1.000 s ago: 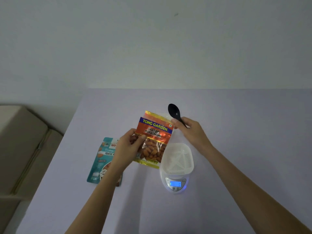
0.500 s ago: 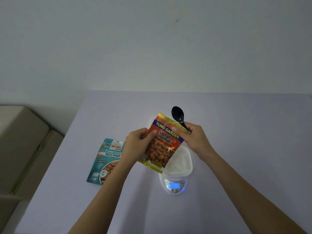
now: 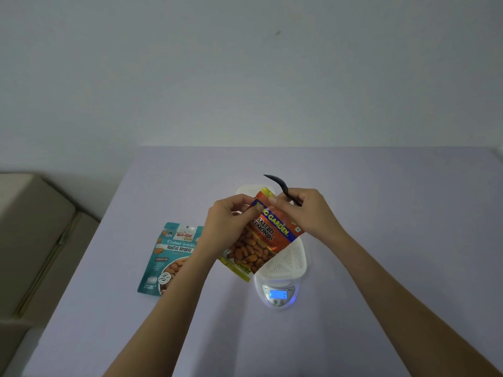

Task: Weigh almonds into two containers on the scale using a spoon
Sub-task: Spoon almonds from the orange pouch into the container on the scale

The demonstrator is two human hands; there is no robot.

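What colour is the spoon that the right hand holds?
Black. The spoon shows in the head view, above the right hand.

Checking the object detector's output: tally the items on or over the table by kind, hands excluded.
Almond packets: 2, orange salted almonds packet held in both hands, teal roasted almonds packet lying on the table
White containers: 2, perforated container on the scale, second container behind the packet
Scale: 1
Black spoon: 1
Total: 6

I hold the salted almonds bag (image 3: 262, 238) between my left hand (image 3: 228, 219) and right hand (image 3: 304, 213), above the scale (image 3: 279, 293); the roasted almonds pouch (image 3: 170, 257) lies left on the table (image 3: 381, 240).
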